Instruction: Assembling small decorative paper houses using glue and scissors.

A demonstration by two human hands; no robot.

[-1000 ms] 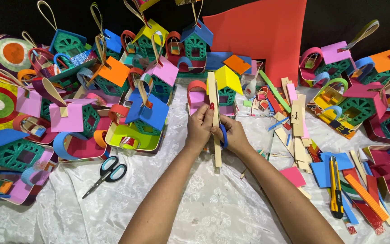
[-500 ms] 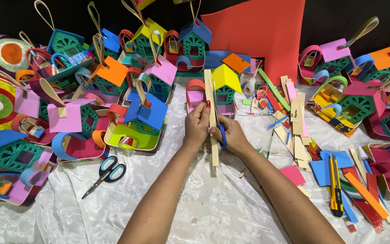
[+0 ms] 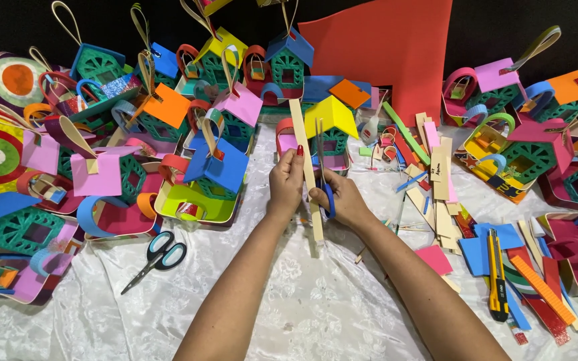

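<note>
At centre frame the left hand (image 3: 286,182) pinches a long tan strip (image 3: 306,167) while the right hand (image 3: 340,198) grips blue scissors (image 3: 324,180) cutting lengthwise; a wobbling strip could send the cut crooked.

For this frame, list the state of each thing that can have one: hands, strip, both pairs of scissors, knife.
left hand: closed, gripping the tan strip.
right hand: closed on the blue-handled scissors.
tan strip: held about upright, lower end over the white cloth.
blue-handled scissors: held, blades up along the strip.
teal-handled scissors: lying on the cloth, untouched.
yellow utility knife: lying flat; blade cannot tell.
</note>
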